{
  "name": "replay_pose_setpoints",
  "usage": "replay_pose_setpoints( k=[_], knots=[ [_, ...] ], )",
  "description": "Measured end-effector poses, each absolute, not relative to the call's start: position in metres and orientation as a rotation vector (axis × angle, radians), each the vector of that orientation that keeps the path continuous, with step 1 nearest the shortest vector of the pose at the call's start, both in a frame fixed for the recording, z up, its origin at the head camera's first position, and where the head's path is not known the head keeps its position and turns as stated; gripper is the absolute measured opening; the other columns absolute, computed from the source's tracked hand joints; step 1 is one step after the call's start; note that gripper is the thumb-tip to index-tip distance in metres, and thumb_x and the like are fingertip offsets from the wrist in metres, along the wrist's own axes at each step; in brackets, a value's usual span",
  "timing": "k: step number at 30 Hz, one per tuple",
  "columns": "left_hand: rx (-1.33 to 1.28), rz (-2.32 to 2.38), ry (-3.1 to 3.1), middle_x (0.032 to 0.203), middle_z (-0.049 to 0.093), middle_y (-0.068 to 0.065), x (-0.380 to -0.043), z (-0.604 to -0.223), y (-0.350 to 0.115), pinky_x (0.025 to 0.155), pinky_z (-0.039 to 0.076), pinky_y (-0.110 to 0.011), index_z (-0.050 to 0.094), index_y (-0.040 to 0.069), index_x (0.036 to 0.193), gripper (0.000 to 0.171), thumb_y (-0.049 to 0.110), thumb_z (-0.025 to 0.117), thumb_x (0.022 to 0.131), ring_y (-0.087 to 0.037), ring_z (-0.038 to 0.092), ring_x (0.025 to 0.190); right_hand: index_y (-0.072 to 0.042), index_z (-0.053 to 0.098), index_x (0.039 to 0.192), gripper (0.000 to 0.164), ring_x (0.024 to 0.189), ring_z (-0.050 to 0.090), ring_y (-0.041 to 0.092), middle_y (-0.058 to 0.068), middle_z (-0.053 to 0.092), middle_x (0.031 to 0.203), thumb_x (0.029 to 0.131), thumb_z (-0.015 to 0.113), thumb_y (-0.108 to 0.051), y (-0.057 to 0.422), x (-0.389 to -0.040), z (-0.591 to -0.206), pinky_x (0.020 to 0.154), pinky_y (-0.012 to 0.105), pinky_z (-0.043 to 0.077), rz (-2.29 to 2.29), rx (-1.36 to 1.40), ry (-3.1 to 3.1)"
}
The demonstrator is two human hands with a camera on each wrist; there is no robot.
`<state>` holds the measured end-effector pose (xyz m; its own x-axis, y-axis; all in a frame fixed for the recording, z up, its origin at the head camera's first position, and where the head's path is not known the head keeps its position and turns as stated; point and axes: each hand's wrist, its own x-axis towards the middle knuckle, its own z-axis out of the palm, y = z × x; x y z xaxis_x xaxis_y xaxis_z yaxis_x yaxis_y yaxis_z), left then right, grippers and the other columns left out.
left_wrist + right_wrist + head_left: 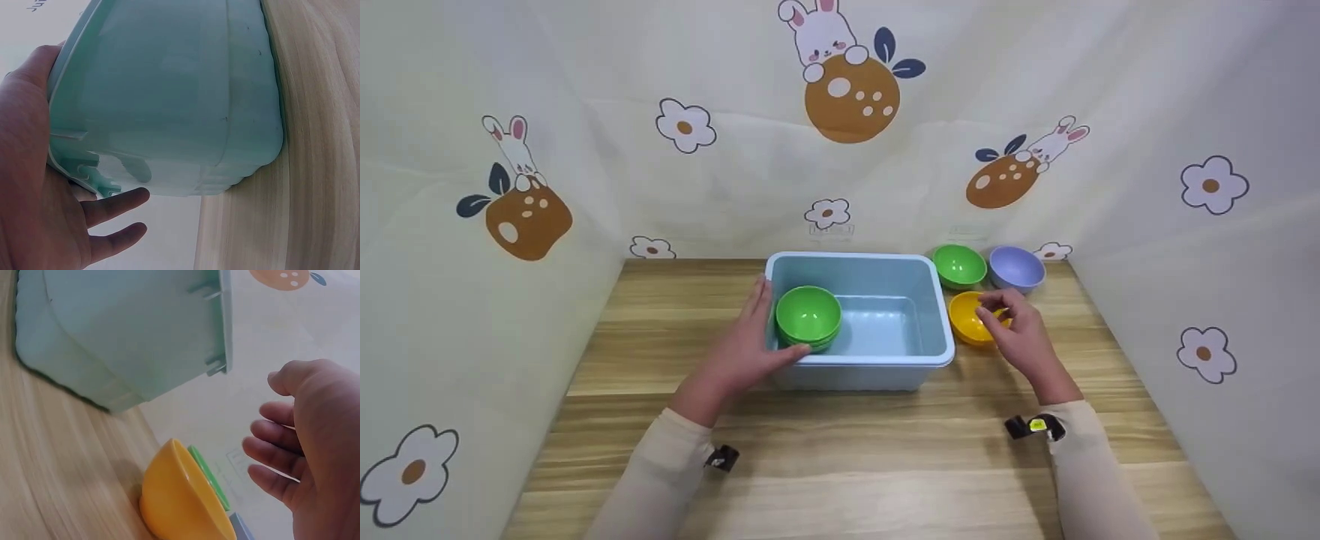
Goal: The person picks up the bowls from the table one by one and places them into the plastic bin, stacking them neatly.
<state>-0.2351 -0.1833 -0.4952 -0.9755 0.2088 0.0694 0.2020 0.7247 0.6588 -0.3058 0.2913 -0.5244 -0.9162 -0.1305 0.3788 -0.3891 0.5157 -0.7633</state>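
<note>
My left hand [742,345] rests spread on the left corner of a light blue plastic tub [859,360], thumb along the front rim and fingers at the left side. In the left wrist view, two fingers of that hand [39,185] stretch out beside the tub wall. Stacked green bowls [808,313] stand inside the tub at its left end. My right hand [1024,330] hovers above a yellow bowl [969,321] right of the tub, its fingers loosely bent. The right wrist view shows a gap between this hand [320,444] and the yellow bowl [177,495].
Behind the yellow bowl, a green bowl [958,266] and a purple bowl [1017,268] sit near the back wall. The wooden table [840,465] is enclosed by a cream printed cloth [720,195] at the back and both sides.
</note>
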Motion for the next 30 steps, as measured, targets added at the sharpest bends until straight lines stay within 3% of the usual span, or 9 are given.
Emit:
replay_pose_setpoints(
  k=[6,10,16,21,30],
  knots=[
    [0.347,1.120,2.900,0.186,-0.005,-0.008,-0.235,-0.495,-0.183,0.125,0.035,-0.067,0.003,0.009,0.178,0.140,0.084,0.076,0.085,-0.047,0.025,0.164,0.006,0.058,0.142,0.059,0.132,0.052,0.047,0.026,0.054,0.142,0.099,0.086,-0.022,0.298,-0.310,-0.536,0.113,0.064,0.044,1.161,0.395,-2.529],
    [0.355,1.112,2.908,0.186,-0.005,-0.010,-0.235,-0.495,-0.183,0.125,0.035,-0.068,0.003,0.008,0.178,0.141,0.085,0.075,0.084,-0.049,0.025,0.164,0.003,0.045,0.157,0.087,0.147,0.041,0.049,0.028,0.041,0.157,0.094,0.091,-0.036,0.304,-0.313,-0.547,0.126,0.068,0.033,1.135,0.303,-2.610],
    [0.365,1.083,2.924,0.186,-0.005,-0.013,-0.236,-0.496,-0.183,0.124,0.035,-0.069,0.003,0.008,0.178,0.142,0.088,0.073,0.083,-0.049,0.023,0.164,0.000,0.017,0.173,0.122,0.153,0.034,0.053,0.034,0.025,0.166,0.091,0.090,-0.055,0.311,-0.316,-0.564,0.130,0.068,0.026,1.191,0.165,-2.785],
    [0.376,1.067,2.934,0.186,-0.001,-0.014,-0.236,-0.497,-0.184,0.122,0.040,-0.067,0.005,0.006,0.178,0.139,0.083,0.075,0.086,-0.049,0.029,0.162,-0.002,0.007,0.175,0.134,0.160,0.027,0.050,0.031,0.017,0.174,0.088,0.091,-0.058,0.313,-0.318,-0.575,0.133,0.065,0.020,1.293,0.135,-2.800],
    [0.387,1.069,2.938,0.186,-0.004,-0.012,-0.238,-0.499,-0.185,0.121,0.042,-0.067,0.004,0.006,0.178,0.142,0.087,0.074,0.084,-0.051,0.033,0.160,-0.001,0.012,0.175,0.134,0.161,0.028,0.048,0.030,0.019,0.176,0.084,0.098,-0.050,0.315,-0.325,-0.586,0.134,0.063,0.019,1.378,0.156,-2.753]
  ],
)
